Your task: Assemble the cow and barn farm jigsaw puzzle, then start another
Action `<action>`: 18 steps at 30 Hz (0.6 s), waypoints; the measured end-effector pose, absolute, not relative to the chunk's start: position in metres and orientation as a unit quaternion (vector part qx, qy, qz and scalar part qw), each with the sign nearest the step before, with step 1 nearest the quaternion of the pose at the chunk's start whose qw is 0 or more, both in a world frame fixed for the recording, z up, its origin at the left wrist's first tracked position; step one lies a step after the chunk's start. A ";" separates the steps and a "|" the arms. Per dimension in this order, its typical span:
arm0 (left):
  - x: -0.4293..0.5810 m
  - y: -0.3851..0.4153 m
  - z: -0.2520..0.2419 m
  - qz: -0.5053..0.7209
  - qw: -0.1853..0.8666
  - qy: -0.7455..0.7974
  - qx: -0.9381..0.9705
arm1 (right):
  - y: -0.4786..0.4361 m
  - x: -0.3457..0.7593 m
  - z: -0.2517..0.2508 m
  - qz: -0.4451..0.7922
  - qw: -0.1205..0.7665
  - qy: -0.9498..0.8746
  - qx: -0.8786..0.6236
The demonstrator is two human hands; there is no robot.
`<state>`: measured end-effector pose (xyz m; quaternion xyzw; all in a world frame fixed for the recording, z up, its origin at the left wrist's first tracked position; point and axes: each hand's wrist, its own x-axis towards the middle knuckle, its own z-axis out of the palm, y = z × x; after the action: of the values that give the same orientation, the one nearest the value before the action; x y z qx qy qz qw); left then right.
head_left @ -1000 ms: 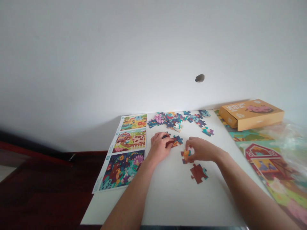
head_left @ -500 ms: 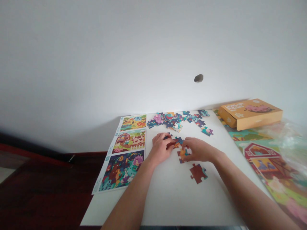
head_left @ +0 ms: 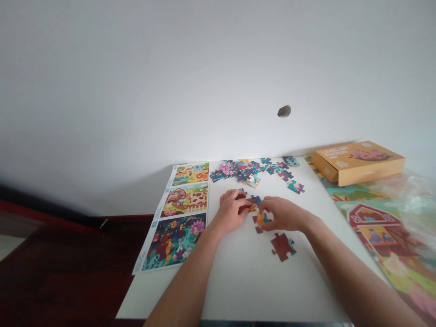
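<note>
My left hand (head_left: 233, 211) is curled over dark puzzle pieces (head_left: 256, 200) on the white table, its thumb and fingers closed on them and covering part of them. Close on its right, my right hand (head_left: 281, 213) pinches a puzzle piece (head_left: 260, 223) with orange, teal and brown print. That piece lies low at the table, just below the dark ones; whether their edges interlock I cannot tell. Nearer to me, a mostly brown puzzle piece (head_left: 282, 246) with a teal edge lies loose below my right hand.
Against the wall lies a heap of loose puzzle pieces (head_left: 240, 170), with a single teal and purple piece (head_left: 295, 186) apart on its right. A sheet of three printed pictures (head_left: 186, 200) is at left. An orange puzzle box (head_left: 361, 161) and clear plastic wrap (head_left: 417, 200) are at right.
The view has shifted very slightly. Both hands stay almost in place on the same pieces, the left thumb moving a little.
</note>
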<state>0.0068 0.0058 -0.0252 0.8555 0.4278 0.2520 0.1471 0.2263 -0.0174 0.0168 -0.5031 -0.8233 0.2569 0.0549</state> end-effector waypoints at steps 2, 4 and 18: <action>0.007 0.005 -0.025 0.248 0.152 0.418 0.860 | -0.018 0.226 0.018 0.255 0.052 -0.825 -0.502; 0.006 0.005 -0.025 0.248 0.153 0.413 0.863 | -0.018 0.226 0.019 0.252 0.051 -0.826 -0.501; 0.006 0.005 -0.023 0.246 0.159 0.409 0.864 | -0.019 0.225 0.020 0.236 0.050 -0.830 -0.503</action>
<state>0.0063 0.0046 -0.0232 0.8645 0.4088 0.2455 0.1589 0.2250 -0.0187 0.0204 -0.5029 -0.8299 0.2362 0.0500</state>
